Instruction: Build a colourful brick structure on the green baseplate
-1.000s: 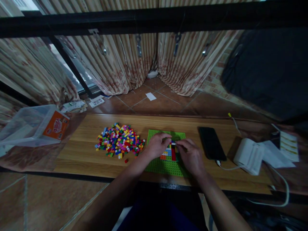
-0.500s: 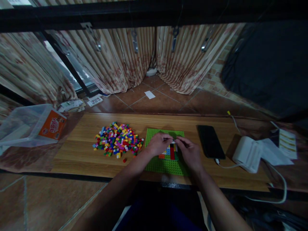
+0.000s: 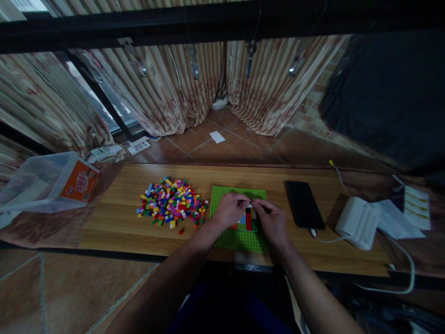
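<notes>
My left hand and my right hand meet over a green studded baseplate. The fingertips of both are pinched together on a small white brick, mostly covered by the fingers. Just below them, a red brick is set on the plate among light blue, orange and other bricks, partly hidden by my hands. A large heap of mixed coloured bricks lies to the left of the plate. One loose red brick sits in front of that heap.
On the wooden table, a black phone lies right of the plate, with a cable running to a white device. Papers lie beyond it. A clear plastic box with an orange label stands at the far left.
Both hands stay pinched at nearly the same spot over the plate. My right hand has shifted very slightly left, and the camera view has moved a little.
</notes>
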`<state>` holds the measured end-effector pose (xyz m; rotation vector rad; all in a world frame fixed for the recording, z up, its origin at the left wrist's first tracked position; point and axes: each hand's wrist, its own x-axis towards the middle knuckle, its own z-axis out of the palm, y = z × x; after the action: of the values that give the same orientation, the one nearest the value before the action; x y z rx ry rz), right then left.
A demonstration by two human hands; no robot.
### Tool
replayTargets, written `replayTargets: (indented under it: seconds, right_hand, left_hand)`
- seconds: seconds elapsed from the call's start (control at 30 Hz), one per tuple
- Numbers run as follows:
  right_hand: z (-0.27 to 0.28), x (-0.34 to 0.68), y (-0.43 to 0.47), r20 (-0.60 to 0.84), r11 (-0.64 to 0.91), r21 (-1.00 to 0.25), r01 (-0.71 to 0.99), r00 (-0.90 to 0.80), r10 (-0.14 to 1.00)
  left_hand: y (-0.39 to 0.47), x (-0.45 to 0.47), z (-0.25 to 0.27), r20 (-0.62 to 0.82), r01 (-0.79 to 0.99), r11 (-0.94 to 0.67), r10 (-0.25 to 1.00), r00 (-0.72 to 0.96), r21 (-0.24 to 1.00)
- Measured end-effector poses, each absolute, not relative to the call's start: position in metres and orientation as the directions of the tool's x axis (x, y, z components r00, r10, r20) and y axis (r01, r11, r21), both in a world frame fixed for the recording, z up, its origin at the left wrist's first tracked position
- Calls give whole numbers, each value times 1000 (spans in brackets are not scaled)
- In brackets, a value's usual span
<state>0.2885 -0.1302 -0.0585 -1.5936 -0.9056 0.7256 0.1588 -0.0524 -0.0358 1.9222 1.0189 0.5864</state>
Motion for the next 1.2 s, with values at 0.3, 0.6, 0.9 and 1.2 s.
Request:
replayTargets:
  seconds: [0.3, 0.6, 0.9, 1.2]
  right_hand:
    - [-58, 301, -136, -119, -94, -993, -74, 574, 810]
    - [-41, 295, -165, 138, -50, -956, 287, 598, 790]
    - [-35, 209, -195, 244, 164, -823, 544, 77, 967]
    - [-48, 160, -161, 289, 246, -650, 719, -66, 955]
  left_hand:
    - [-61, 144, -22, 114, 418, -349, 863, 493, 839]
    - [-89, 47, -16, 259, 351, -334, 934, 245, 875]
    - [-130, -41, -44, 197, 621, -159, 980, 8, 768]
    - [-125, -26, -57, 264, 732, -337, 939, 219, 592]
